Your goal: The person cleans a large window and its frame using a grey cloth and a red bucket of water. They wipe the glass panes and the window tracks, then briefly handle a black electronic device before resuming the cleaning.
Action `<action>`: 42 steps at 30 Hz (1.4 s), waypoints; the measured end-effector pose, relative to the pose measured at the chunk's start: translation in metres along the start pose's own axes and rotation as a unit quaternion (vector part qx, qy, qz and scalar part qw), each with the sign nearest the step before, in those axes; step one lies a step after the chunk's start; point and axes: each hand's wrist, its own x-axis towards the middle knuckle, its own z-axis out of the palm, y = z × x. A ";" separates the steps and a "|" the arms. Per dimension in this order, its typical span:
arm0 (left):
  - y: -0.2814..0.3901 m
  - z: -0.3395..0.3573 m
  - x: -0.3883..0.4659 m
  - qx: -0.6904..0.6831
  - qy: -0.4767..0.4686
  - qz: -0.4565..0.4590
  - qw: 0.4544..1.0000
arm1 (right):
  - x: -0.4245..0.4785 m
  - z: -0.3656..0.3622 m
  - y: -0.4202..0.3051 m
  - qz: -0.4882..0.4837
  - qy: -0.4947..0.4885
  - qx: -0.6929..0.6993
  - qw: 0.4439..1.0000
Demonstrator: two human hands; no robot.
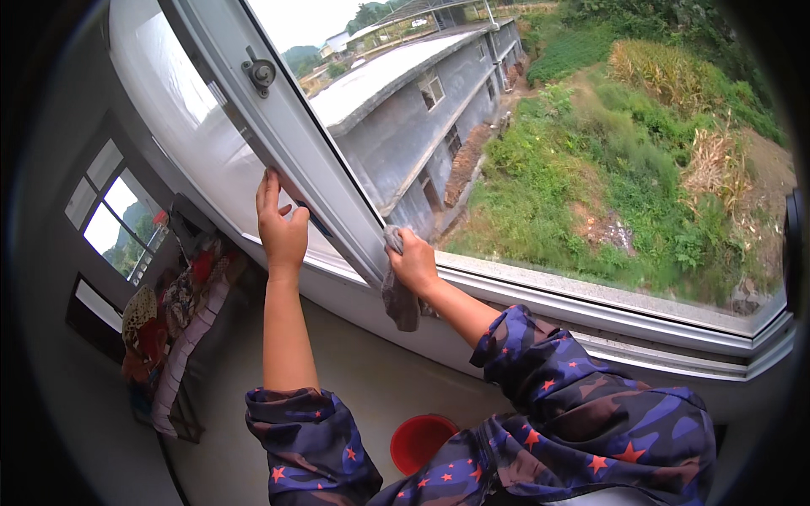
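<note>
A grey cloth [401,297] is gripped in my right hand [414,262], pressed at the lower corner of the window glass beside the white sash frame [304,152]. Part of the cloth hangs down below my fingers. My left hand [281,231] is raised at the other side of the same frame, its fingertips at the frame's edge and nothing in its grasp. Higher on the frame sits a metal window latch [260,74]. Through the glass pane [569,190] I see outdoors.
White sliding tracks [633,354] run along the sill below the glass. A red bucket [423,443] stands on the floor beneath me. At the left, a bed or bench [183,354] carries piled fabrics [152,329]. A second window [123,209] is in the far wall.
</note>
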 end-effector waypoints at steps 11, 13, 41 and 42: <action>-0.001 -0.001 -0.003 0.023 0.013 0.007 1.000 | -0.010 0.020 0.027 0.019 -0.208 -0.259 0.943; 0.000 0.004 -0.006 0.013 0.003 0.000 1.000 | -0.003 0.002 0.017 0.040 -0.251 -0.269 0.929; 0.001 0.000 0.004 0.012 -0.034 0.023 0.999 | 0.171 -0.107 -0.300 -0.380 0.209 -0.050 0.900; -0.002 -0.002 0.004 0.013 -0.030 0.025 0.999 | 0.188 -0.107 -0.328 -0.383 0.225 -0.102 0.890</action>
